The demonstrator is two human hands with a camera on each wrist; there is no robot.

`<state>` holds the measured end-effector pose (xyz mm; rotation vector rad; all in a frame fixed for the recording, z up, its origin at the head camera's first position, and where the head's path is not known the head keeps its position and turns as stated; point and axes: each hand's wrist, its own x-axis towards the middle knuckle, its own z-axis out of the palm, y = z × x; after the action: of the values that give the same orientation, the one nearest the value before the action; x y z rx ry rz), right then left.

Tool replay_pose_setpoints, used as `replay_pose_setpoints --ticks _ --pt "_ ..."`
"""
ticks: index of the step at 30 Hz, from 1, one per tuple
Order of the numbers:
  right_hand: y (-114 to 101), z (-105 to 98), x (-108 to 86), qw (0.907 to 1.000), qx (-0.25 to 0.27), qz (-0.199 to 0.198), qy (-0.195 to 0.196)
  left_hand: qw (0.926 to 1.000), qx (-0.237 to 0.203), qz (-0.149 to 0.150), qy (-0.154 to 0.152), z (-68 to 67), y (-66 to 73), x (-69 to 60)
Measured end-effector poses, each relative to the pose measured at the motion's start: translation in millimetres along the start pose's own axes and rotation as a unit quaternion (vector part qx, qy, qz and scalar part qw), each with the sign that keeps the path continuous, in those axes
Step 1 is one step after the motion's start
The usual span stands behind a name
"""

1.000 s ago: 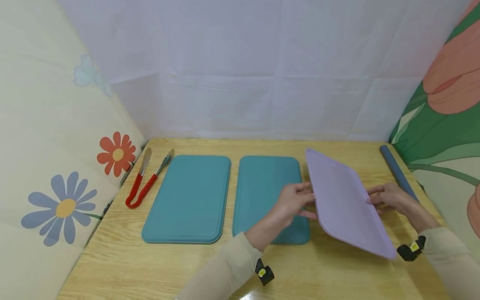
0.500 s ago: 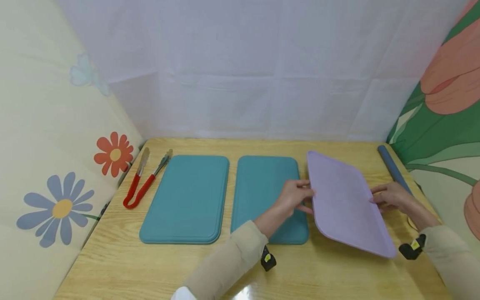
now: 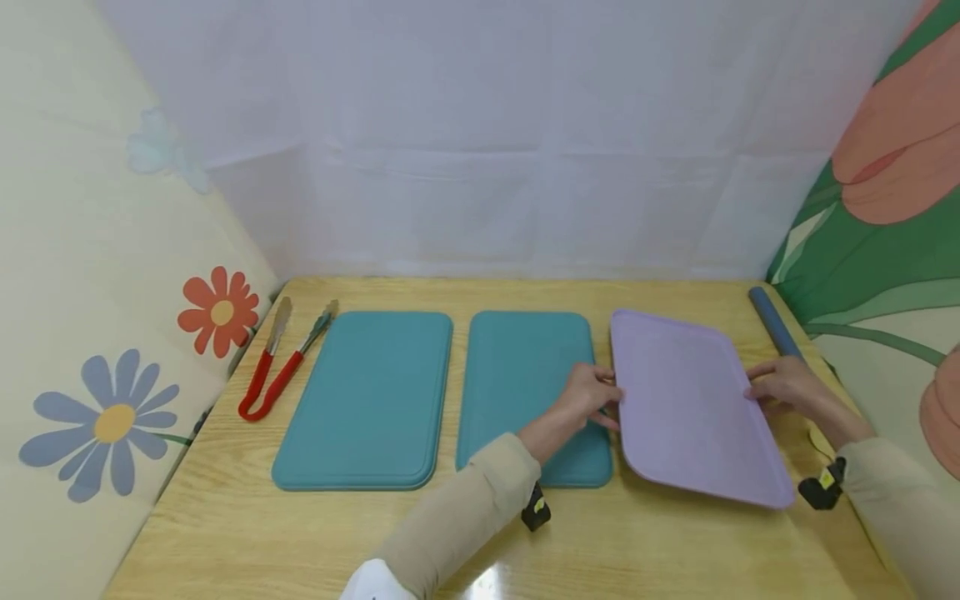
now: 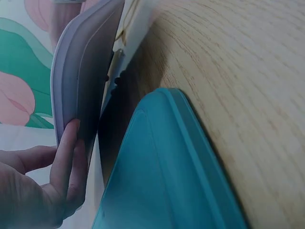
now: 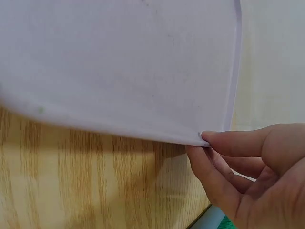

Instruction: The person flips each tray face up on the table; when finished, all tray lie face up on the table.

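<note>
Two hands hold a lilac tray (image 3: 697, 404) by its long sides, over the right part of the table. The left hand (image 3: 581, 400) grips its left edge, above the right side of a teal board (image 3: 517, 375); in the left wrist view, its fingers (image 4: 66, 162) lie against the tray's underside (image 4: 93, 62). The right hand (image 3: 787, 387) pinches the right edge; in the right wrist view, thumb and fingers of that hand (image 5: 252, 167) clasp the rim of the tray (image 5: 133, 71). The tray's left side stands off the tabletop, with shadow beneath.
A second teal board (image 3: 367, 400) lies left of the first. Tongs with red handles (image 3: 277, 387) rest spread near the table's left edge. A blue-grey roll (image 3: 774, 321) lies along the right edge, beside the right hand. A pale cloth (image 3: 480, 142) hangs behind the table (image 3: 300, 542).
The lilac tray has tipped flatter, its left side coming down toward the table. Both hands have kept their grip on its edges. The whole view has shifted slightly.
</note>
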<state>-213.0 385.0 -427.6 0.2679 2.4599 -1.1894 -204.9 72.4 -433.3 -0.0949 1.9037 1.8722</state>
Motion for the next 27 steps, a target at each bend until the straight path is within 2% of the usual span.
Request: replay_pose_setpoints --ticks 6,13,18,27 --pt "-3.1 -0.9 4.6 0.9996 -0.020 0.009 0.018 0.9987 0.050 -0.007 0.005 3.8 0.9 6.0" --pt "-4.3 -2.0 8.4 0.9986 -0.048 0.005 0.021 0.9931 0.113 -0.029 0.014 7.9 -2.1 12.0" --pt "-5.1 -4.2 12.7 0.9981 -0.057 -0.005 0.023 0.9890 0.146 -0.013 0.017 11.0 -2.7 14.2" --pt "-6.1 -7.6 14.4 0.9972 -0.068 -0.001 0.033 0.9772 0.210 0.026 0.013 19.5 -4.8 15.1"
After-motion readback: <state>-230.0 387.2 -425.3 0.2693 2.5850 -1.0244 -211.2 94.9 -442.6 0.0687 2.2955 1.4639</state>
